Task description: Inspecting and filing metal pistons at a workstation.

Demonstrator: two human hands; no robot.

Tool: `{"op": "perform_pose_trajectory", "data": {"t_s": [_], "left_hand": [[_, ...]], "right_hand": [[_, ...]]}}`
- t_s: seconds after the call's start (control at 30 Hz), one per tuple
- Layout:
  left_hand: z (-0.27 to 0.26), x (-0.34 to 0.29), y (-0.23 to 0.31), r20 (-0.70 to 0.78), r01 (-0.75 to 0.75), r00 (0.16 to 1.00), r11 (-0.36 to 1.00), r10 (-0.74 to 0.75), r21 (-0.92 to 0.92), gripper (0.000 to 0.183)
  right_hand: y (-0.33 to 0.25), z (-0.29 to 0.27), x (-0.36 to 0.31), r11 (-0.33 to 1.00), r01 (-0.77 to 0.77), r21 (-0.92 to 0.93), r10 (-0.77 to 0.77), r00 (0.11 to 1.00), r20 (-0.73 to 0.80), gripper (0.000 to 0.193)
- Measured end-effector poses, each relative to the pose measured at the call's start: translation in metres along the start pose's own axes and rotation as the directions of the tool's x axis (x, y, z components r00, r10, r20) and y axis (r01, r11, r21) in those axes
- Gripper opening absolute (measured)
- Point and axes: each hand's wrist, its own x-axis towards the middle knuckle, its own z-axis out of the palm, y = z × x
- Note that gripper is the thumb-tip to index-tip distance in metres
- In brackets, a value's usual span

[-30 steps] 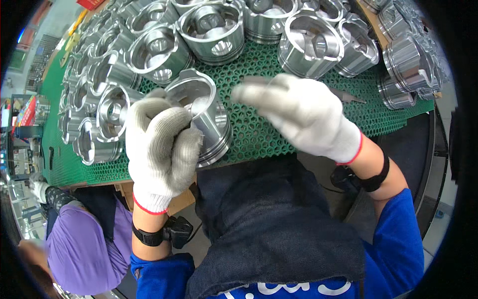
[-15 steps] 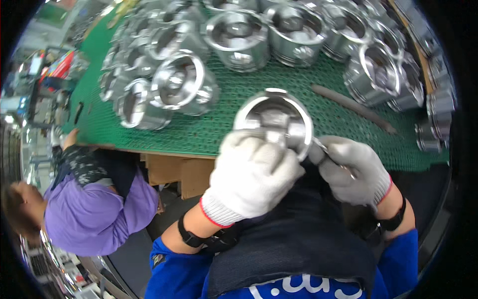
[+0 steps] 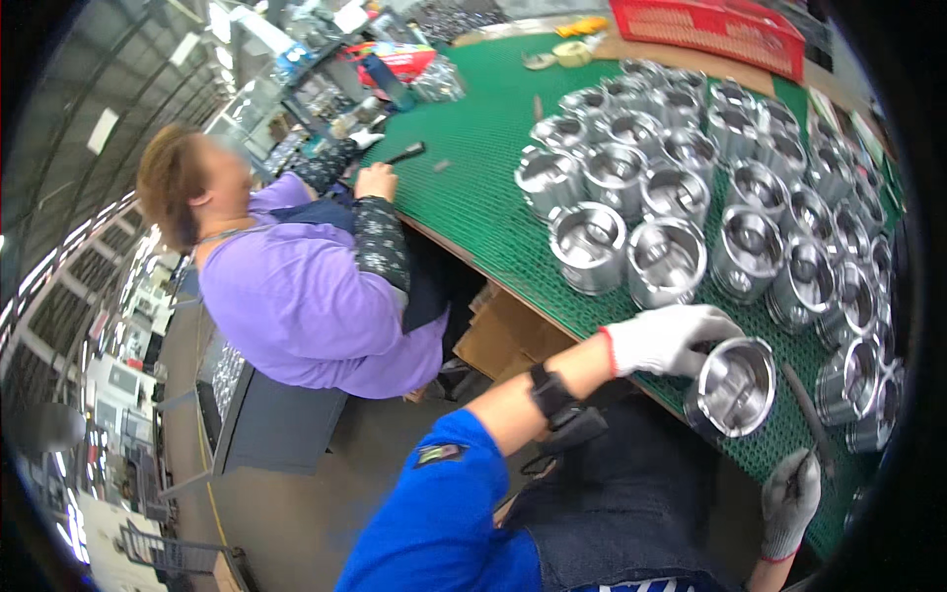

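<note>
With its fingers closed at the rim, my left hand (image 3: 673, 338), in a white knit glove, holds a shiny metal piston (image 3: 736, 388) near the bench's front edge. The piston's hollow side faces up toward me, tilted. My right hand (image 3: 792, 501), gloved too, is lower right, apart from the piston. Its fingers are pinched together on a thin tool, mostly hidden in the glove. Close beyond that hand a dark grey file-like bar (image 3: 809, 412) lies on the green mat (image 3: 473, 212).
Several rows of pistons (image 3: 667, 259) stand beyond my hands. A red plastic crate (image 3: 710, 37) and a tape roll (image 3: 572, 54) are at the far end. To the left a person in a purple top (image 3: 306, 286) works at the same bench, near a black-handled tool (image 3: 404, 153). Cardboard (image 3: 523, 335) shows under the bench edge.
The view has swung left, bringing the co-worker and far bench into sight. My right hand has come away from the piston's rim; my left hand still holds the piston, now from its side.
</note>
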Motion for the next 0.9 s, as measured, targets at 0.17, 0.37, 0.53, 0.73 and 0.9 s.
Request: {"op": "perform_pose_trajectory", "data": {"t_s": [0.17, 0.37, 0.53, 0.73, 0.9], "left_hand": [[0.015, 0.029, 0.023, 0.089, 0.037, 0.992, 0.87, -0.093, 0.491, 0.036], [0.063, 0.014, 0.07, -0.217, -0.211, 0.907, 0.836, 0.36, 0.506, 0.023], [0.045, 0.007, 0.066, -0.127, -0.079, 0.96, 0.674, 0.251, 0.735, 0.05], [0.053, 0.02, 0.068, -0.053, -0.085, 0.983, 0.703, 0.173, 0.706, 0.053], [0.046, 0.044, 0.079, 0.016, -0.01, 1.0, 0.719, -0.002, 0.695, 0.037]], "right_hand": [[0.001, -0.014, -0.001, 0.769, -0.42, 0.482, 0.327, 0.906, 0.268, 0.034], [-0.047, 0.022, -0.002, 0.778, -0.474, 0.411, 0.455, 0.878, 0.151, 0.02], [-0.085, 0.049, 0.031, 0.968, 0.035, -0.247, 0.073, 0.907, 0.415, 0.022], [-0.086, 0.053, 0.034, 0.94, 0.069, -0.333, 0.043, 0.947, 0.317, 0.018], [-0.082, 0.053, 0.034, 0.703, 0.409, -0.581, -0.223, 0.903, 0.367, 0.023]]}}
